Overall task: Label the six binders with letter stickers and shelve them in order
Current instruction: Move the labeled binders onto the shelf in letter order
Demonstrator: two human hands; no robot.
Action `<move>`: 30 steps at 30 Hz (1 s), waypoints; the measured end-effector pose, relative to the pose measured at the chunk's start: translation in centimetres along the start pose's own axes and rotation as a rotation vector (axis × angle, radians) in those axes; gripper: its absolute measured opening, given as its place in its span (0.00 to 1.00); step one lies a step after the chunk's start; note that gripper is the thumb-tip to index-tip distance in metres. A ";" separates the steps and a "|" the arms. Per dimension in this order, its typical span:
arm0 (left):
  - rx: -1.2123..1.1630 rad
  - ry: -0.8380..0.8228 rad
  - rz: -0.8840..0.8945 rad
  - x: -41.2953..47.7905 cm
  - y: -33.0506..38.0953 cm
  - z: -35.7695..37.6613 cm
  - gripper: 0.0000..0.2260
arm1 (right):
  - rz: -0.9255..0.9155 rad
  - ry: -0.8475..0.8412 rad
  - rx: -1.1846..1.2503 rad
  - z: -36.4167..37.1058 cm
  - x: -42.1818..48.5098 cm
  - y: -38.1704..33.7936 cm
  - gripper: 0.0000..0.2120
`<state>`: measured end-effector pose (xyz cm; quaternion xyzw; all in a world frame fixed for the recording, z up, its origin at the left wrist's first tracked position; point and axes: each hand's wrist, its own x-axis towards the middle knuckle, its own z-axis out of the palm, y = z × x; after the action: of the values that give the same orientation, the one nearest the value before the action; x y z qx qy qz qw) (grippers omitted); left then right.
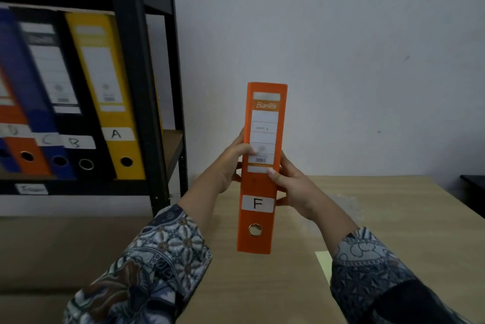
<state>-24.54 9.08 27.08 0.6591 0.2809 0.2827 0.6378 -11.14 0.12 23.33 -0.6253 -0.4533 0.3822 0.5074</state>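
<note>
Binders A–D on shelf (162,92); both hands' fingers (244,149) grasp orange binder F (258,218), not yet shelved.

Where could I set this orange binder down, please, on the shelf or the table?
The table is bare toward its right edge, beyond the right hand gripping the orange F binder. On the shelf, a narrow gap shows between the yellow A binder and the rack post; left of A, binders stand packed.

Labelled binders (115,103) lean on the black shelf (91,187); the table (388,203) bears a pale sheet (325,263).
</note>
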 end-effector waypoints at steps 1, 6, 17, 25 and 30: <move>-0.014 0.011 -0.003 -0.7 0.1 -0.1 0.27 | 0.001 -0.006 0.008 0.4 -0.6 -0.3 0.30; -0.056 0.069 -0.040 -5.5 0.4 -0.6 0.28 | 0.003 -0.039 0.011 2.5 -4.9 -1.8 0.30; -0.082 0.129 -0.086 -16.4 -0.3 -2.4 0.21 | 0.087 -0.075 0.010 8.5 -14.2 -3.2 0.31; -0.030 0.175 -0.129 -23.0 0.6 -7.2 0.25 | 0.127 -0.139 0.037 14.6 -18.0 -5.5 0.32; 0.002 0.180 -0.169 -26.9 1.4 -12.6 0.22 | 0.131 -0.212 0.036 20.2 -18.9 -7.3 0.30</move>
<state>-52.08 -2.00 28.44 0.6056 0.3919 0.2856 0.6310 -37.03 -11.57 26.89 -0.6006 -0.4555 0.4865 0.4417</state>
